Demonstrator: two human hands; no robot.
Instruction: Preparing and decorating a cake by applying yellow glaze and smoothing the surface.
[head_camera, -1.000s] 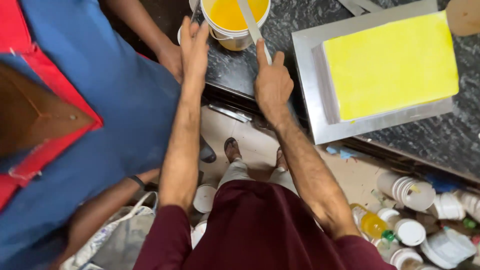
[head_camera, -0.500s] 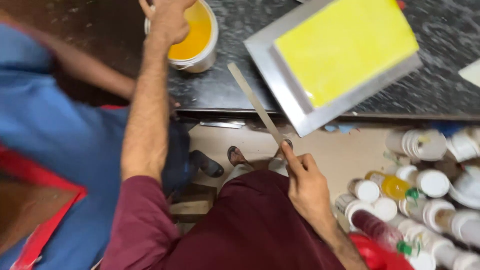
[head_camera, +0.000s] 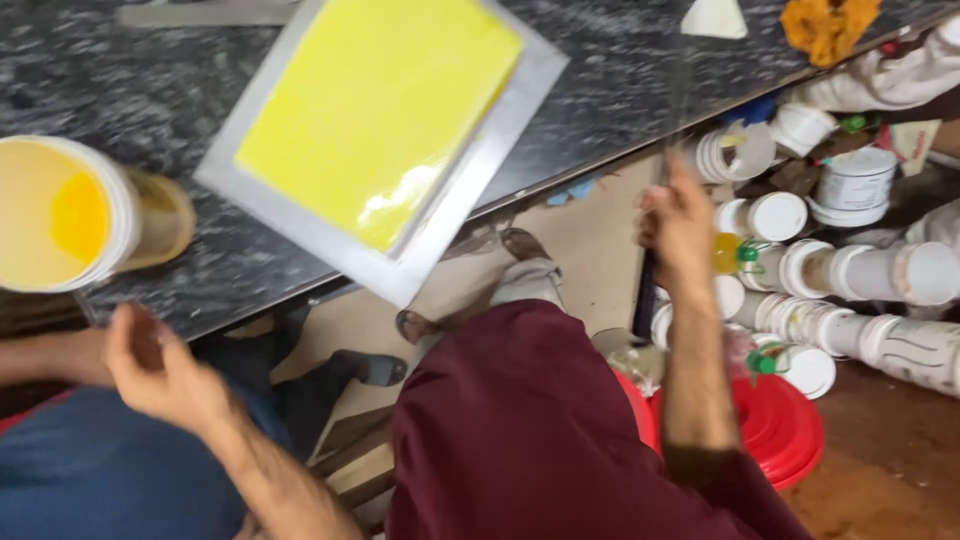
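Here the right hand (head_camera: 678, 228) grips a thin blade (head_camera: 646, 290); left hand (head_camera: 160, 368) hangs open, empty.

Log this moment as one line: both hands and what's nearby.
left hand: open, empty, below white tub of yellow paint | right hand: gripping long thin tool | yellow screen frame: overhanging counter edge

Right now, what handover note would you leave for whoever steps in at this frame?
Left hand: open, holding nothing, below the counter edge near the paint tub.
Right hand: grip shut on a long dark stick, blurred, out past the counter edge.
Tub: on the counter, yellow paint inside.
Frame: yellow screen, lying skewed, one corner overhanging the edge.
Done or left: cannot tell.
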